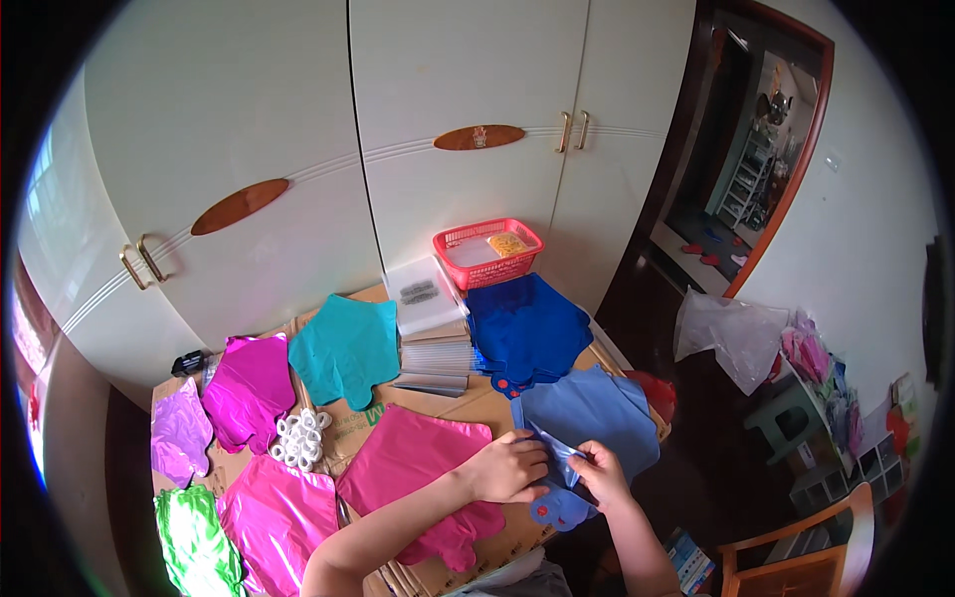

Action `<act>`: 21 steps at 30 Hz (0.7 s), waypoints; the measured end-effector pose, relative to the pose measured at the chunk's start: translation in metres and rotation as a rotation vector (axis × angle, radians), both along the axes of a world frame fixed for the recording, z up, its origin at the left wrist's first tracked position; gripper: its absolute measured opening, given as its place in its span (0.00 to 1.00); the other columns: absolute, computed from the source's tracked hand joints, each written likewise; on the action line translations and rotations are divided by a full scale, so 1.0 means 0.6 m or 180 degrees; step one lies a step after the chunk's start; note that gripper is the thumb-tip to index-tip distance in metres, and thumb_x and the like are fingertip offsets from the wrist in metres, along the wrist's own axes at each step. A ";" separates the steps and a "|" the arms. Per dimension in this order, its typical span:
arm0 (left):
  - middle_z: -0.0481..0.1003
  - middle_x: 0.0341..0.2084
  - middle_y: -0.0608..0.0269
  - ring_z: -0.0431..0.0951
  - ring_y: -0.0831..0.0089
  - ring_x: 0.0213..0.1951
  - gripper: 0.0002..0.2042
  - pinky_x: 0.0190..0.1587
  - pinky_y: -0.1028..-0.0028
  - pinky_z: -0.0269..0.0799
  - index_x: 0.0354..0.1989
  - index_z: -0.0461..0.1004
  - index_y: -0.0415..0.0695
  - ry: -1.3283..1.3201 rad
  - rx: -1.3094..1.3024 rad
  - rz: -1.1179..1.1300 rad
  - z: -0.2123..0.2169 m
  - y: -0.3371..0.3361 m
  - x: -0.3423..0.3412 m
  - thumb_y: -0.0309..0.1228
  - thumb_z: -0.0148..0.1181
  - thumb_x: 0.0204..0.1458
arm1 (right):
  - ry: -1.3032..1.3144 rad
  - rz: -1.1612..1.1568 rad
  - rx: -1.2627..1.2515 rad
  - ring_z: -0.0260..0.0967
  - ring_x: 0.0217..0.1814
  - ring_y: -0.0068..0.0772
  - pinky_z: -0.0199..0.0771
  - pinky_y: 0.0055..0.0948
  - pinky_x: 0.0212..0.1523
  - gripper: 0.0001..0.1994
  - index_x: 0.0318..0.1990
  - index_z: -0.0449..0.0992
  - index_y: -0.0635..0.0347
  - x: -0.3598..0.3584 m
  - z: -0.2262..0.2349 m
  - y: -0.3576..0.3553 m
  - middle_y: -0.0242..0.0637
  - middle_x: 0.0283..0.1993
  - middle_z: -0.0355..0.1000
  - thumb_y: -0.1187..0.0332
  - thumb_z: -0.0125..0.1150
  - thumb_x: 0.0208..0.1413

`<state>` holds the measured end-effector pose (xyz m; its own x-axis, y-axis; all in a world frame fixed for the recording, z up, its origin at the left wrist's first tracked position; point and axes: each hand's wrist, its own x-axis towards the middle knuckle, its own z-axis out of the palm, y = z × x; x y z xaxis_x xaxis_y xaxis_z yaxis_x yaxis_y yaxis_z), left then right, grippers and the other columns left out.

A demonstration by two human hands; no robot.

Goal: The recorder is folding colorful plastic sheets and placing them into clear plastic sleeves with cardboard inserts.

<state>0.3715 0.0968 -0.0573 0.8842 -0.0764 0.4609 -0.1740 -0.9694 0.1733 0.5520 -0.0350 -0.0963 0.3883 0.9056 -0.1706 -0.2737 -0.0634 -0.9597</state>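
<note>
Near the right front of the cardboard-covered table lies a light blue, flat foil piece (602, 413) with a lobed end and red dots, like a deflated foil balloon. My left hand (509, 466) grips its left edge with bent fingers. At its lobed end, my right hand (603, 478) pinches a raised fold of the same shiny material between thumb and fingers. Left of my hands a pink foil piece (423, 458) lies partly under my left forearm. Behind, a dark blue stack (527, 323) of similar shape reaches toward the light blue one.
More foil pieces lie leftward: teal (346, 348), magenta (249, 388), lilac (181, 430), green (197, 537). White rings (299, 439) are heaped among them. A row of cards (436, 358), a clear bag (426, 297) and a red basket (489, 276) stand behind. A wooden chair (851, 517) is right.
</note>
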 end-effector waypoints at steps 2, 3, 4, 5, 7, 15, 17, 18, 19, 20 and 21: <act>0.73 0.40 0.60 0.72 0.66 0.47 0.12 0.49 0.64 0.64 0.34 0.74 0.45 0.0363 -0.0140 0.0448 -0.015 0.005 0.015 0.41 0.58 0.49 | 0.0230 0.0016 -0.0130 0.62 0.26 0.12 0.61 0.16 0.25 0.04 0.36 0.70 0.60 0.013 -0.006 -0.005 0.24 0.30 0.67 0.74 0.59 0.56; 0.74 0.40 0.59 0.72 0.65 0.47 0.13 0.49 0.63 0.65 0.34 0.73 0.45 0.0546 -0.0214 0.0672 -0.017 0.007 0.021 0.42 0.58 0.50 | 0.0198 -0.0009 -0.0141 0.62 0.26 0.12 0.62 0.16 0.25 0.04 0.36 0.69 0.59 0.018 -0.009 -0.007 0.24 0.29 0.67 0.74 0.59 0.56; 0.72 0.47 0.53 0.70 0.61 0.51 0.20 0.49 0.62 0.65 0.42 0.72 0.44 0.1000 -0.0241 0.0900 -0.014 0.015 0.026 0.48 0.57 0.50 | 0.0167 -0.0036 -0.0153 0.63 0.26 0.13 0.63 0.16 0.25 0.04 0.36 0.69 0.59 0.023 -0.011 -0.008 0.25 0.29 0.67 0.74 0.58 0.56; 0.70 0.49 0.52 0.69 0.61 0.52 0.22 0.49 0.62 0.65 0.45 0.71 0.45 0.0944 -0.0046 0.1038 -0.012 0.020 0.028 0.49 0.57 0.49 | 0.0136 -0.0064 -0.0163 0.63 0.26 0.13 0.63 0.16 0.26 0.04 0.36 0.69 0.59 0.025 -0.012 -0.007 0.25 0.29 0.66 0.74 0.58 0.57; 0.66 0.54 0.48 0.67 0.59 0.54 0.27 0.50 0.63 0.65 0.50 0.70 0.47 0.0834 0.0338 0.1336 -0.010 0.028 0.027 0.53 0.58 0.47 | 0.0176 -0.0313 -0.0236 0.66 0.29 0.15 0.71 0.19 0.29 0.04 0.38 0.69 0.57 0.026 0.005 -0.009 0.28 0.31 0.67 0.72 0.57 0.57; 0.60 0.59 0.44 0.60 0.54 0.58 0.42 0.54 0.63 0.59 0.55 0.70 0.58 0.1864 0.0278 0.1272 0.023 0.034 0.047 0.68 0.61 0.29 | -0.0271 -0.1026 -0.0086 0.74 0.34 0.30 0.77 0.27 0.32 0.08 0.43 0.63 0.56 0.126 0.057 -0.070 0.41 0.38 0.73 0.71 0.55 0.59; 0.62 0.58 0.45 0.59 0.55 0.59 0.40 0.54 0.65 0.58 0.53 0.72 0.60 0.2114 0.0320 0.1246 0.033 0.032 0.047 0.69 0.61 0.30 | -0.0815 -0.0705 -0.0105 0.74 0.35 0.28 0.74 0.24 0.31 0.13 0.46 0.63 0.59 0.093 0.076 -0.078 0.40 0.39 0.72 0.72 0.58 0.56; 0.64 0.54 0.46 0.60 0.56 0.57 0.38 0.53 0.64 0.59 0.50 0.74 0.58 0.1934 0.0332 0.1226 0.029 0.030 0.047 0.69 0.60 0.30 | -0.1380 -0.0309 0.0005 0.72 0.37 0.27 0.73 0.23 0.32 0.20 0.50 0.62 0.60 0.077 0.065 -0.080 0.41 0.43 0.71 0.72 0.63 0.52; 0.67 0.50 0.48 0.61 0.56 0.56 0.37 0.52 0.63 0.60 0.47 0.76 0.56 0.1789 0.0344 0.1229 0.020 0.032 0.044 0.69 0.60 0.30 | -0.1960 0.0013 -0.0051 0.71 0.38 0.27 0.72 0.24 0.32 0.25 0.52 0.62 0.61 0.039 0.079 -0.073 0.41 0.47 0.69 0.68 0.68 0.47; 0.69 0.46 0.49 0.62 0.56 0.55 0.36 0.51 0.62 0.61 0.45 0.77 0.54 0.1636 0.0367 0.1241 0.015 0.034 0.042 0.69 0.59 0.31 | -0.2824 0.0221 -0.0009 0.71 0.37 0.32 0.72 0.26 0.32 0.26 0.50 0.64 0.61 0.007 0.087 -0.065 0.42 0.48 0.69 0.65 0.70 0.45; 0.69 0.46 0.50 0.62 0.56 0.54 0.35 0.51 0.62 0.61 0.45 0.78 0.54 0.1652 0.0349 0.1286 0.013 0.034 0.041 0.68 0.59 0.32 | -0.3519 0.0222 0.0139 0.71 0.37 0.35 0.72 0.28 0.32 0.24 0.46 0.68 0.61 -0.023 0.101 -0.053 0.42 0.43 0.70 0.63 0.71 0.44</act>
<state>0.3959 0.1175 -0.0497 0.9581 0.2854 -0.0238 0.2861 -0.9576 0.0332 0.5384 -0.0666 -0.0357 0.2549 0.9282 0.2711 0.7380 -0.0056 -0.6748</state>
